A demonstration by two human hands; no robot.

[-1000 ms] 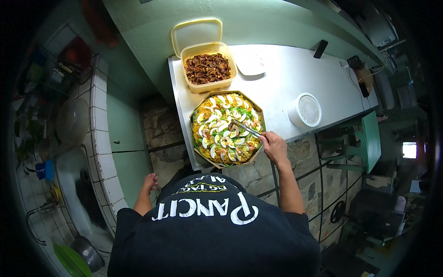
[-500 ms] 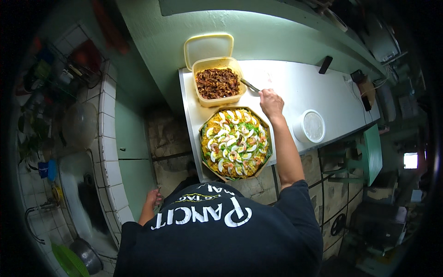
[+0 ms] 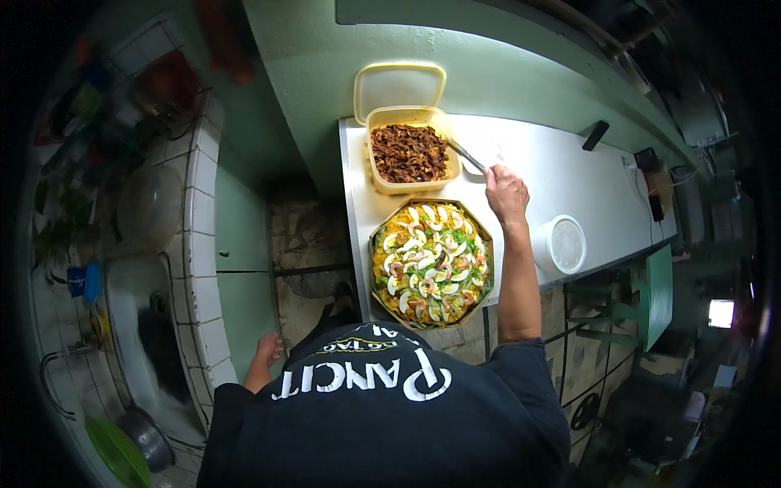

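My right hand (image 3: 508, 195) is closed around the handle of a slim metal utensil (image 3: 467, 154). The utensil's far end reaches the right side of a yellowish plastic container (image 3: 403, 187), where its tip cannot be made out. Dark brown, crisp-looking food pieces (image 3: 407, 153) fill the container. Closer to me, an octagonal tray (image 3: 489, 281) holds orange noodles (image 3: 389, 264) topped with egg wedges, shrimp and chopped greens; my right forearm passes beside it. My left hand (image 3: 268, 348) hangs low near the green cabinet, fingers loosely apart, holding nothing visible.
The container's lid (image 3: 399, 88) stands against the green wall. A round white tub (image 3: 561, 244) is right of my forearm on the white table (image 3: 598, 195). A dark upright object (image 3: 595, 136) stands farther back. At left are a tiled counter and sink (image 3: 138, 285).
The whole view has shifted, moving the table and food slightly right and down in the picture. My right hand still grips the utensil at the container's right side.
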